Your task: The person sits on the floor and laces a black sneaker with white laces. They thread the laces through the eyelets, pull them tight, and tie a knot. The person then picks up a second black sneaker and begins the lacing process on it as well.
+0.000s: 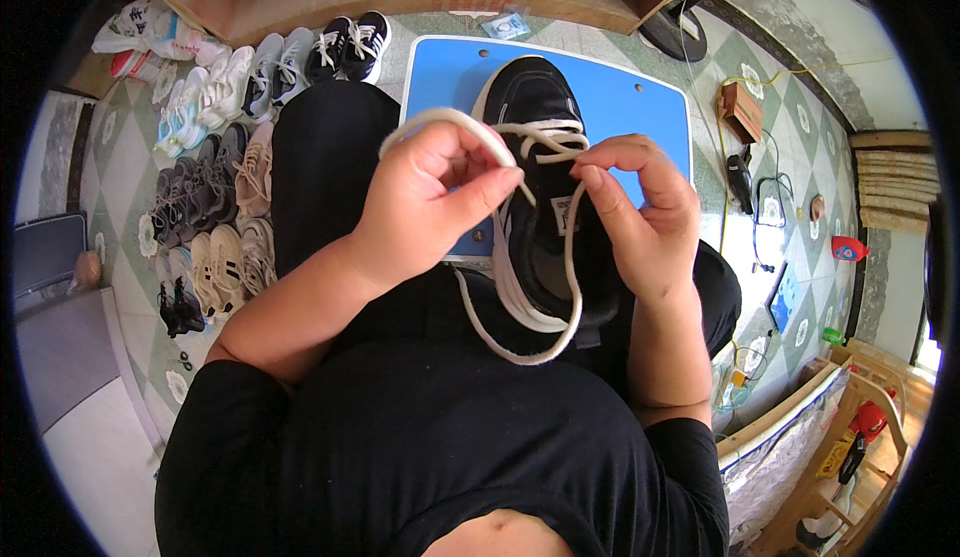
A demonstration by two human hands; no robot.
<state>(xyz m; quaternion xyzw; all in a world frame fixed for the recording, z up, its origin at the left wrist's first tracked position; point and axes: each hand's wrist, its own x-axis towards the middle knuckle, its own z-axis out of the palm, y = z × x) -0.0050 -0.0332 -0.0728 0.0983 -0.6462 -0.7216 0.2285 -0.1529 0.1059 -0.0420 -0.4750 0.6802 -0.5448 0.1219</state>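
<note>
A black sneaker (536,95) with a white sole lies with its toe pointing away from me. Its front part rests on a small blue table (622,85), and its heel is over my lap. A cream shoelace (553,138) crosses its upper. My left hand (430,197) pinches one length of lace between thumb and forefinger, and the lace arches over the back of the fingers. Just right of the shoe opening, my right hand (648,207) pinches lace between thumb and fingertips. A long loose stretch of lace hangs in a curve below the heel.
Several pairs of shoes (228,172) stand in rows on the tiled floor at left, with plastic bags (150,32) behind them. At right are a cardboard box (741,112), cables, a red container (849,248) and a wooden rack (850,457). A wooden cabinet (400,2) borders the far side.
</note>
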